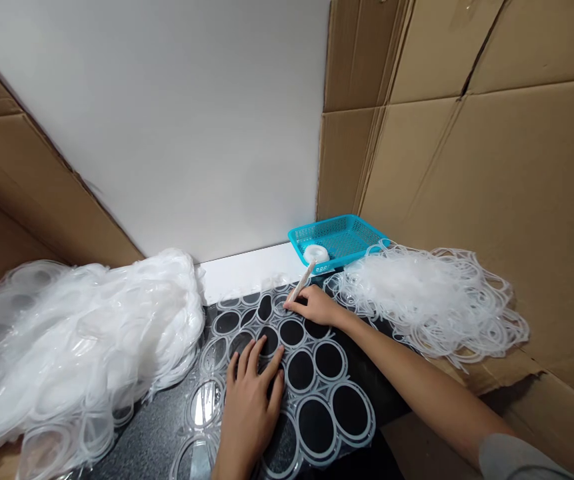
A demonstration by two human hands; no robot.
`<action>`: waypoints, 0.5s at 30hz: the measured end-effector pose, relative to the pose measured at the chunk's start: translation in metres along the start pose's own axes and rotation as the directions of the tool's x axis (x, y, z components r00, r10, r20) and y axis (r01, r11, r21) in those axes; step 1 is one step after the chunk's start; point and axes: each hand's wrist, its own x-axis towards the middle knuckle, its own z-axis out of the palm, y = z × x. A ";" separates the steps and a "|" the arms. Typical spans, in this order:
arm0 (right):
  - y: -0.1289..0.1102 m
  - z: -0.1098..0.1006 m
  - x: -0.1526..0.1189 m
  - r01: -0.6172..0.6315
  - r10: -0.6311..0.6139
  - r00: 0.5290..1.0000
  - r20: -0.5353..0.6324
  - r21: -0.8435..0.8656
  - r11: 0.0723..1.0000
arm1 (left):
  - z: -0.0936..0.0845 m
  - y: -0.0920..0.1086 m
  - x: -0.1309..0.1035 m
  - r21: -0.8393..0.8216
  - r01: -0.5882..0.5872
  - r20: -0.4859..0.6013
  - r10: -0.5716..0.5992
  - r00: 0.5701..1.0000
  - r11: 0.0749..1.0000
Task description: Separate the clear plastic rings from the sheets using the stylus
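One clear plastic sheet of rings (311,392) lies on the dark tabletop (149,430) in front of the person, and two hands are at work on it. The left hand (251,395) rests palm down on the near half of the sheet, its five fingers spread with small gaps between them, the tips touching the plastic; they are loose and grip nothing. The right hand (317,305) is at the far part of the sheet, its thumb and forefinger pinched together around one pale stick (301,283), which slants upward and away, its lower end near the plastic. Its other fingers are curled under, and how tightly cannot be told. The rings on the sheet stand side by side, many of their middles looking black; the hands cover some, so no sure total can be given. At the sheet's near right corner are two of the larger black-looking circles, next to each other. One blue basket (361,253) sits just beyond the sheet's far right corner, with one white coil (311,256) in its front left corner. Two piles flank the sheet: one big heap of clear plastic (131,327) to its left, and one tangle of thin clear loops (431,300) to its right, both too jumbled to count piece by piece. One grey sleeve (521,459) shows well to the right of the sheet.
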 end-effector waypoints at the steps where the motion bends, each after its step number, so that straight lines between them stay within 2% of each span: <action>1: 0.000 0.000 0.000 0.001 -0.001 1.000 -0.002 -0.002 1.000 | 0.000 0.000 0.000 0.003 -0.001 0.001 0.001 1.000 1.000; 6: 0.003 -0.001 0.000 0.004 -0.004 1.000 0.001 -0.021 1.000 | 0.001 0.000 0.000 -0.017 0.006 -0.009 -0.006 1.000 1.000; 9: 0.004 -0.001 -0.001 0.047 -0.047 0.999 -0.007 -0.069 0.997 | 0.002 -0.001 0.000 -0.014 0.009 -0.007 -0.009 1.000 1.000; 12: 0.005 0.000 -0.002 0.183 -0.179 0.983 0.036 -0.155 0.971 | 0.001 0.000 0.001 0.002 -0.004 0.011 0.004 1.000 1.000; 15: 0.004 0.003 -0.001 0.332 -0.312 0.943 0.117 -0.259 0.907 | -0.001 0.002 0.004 0.000 -0.006 0.026 0.006 1.000 1.000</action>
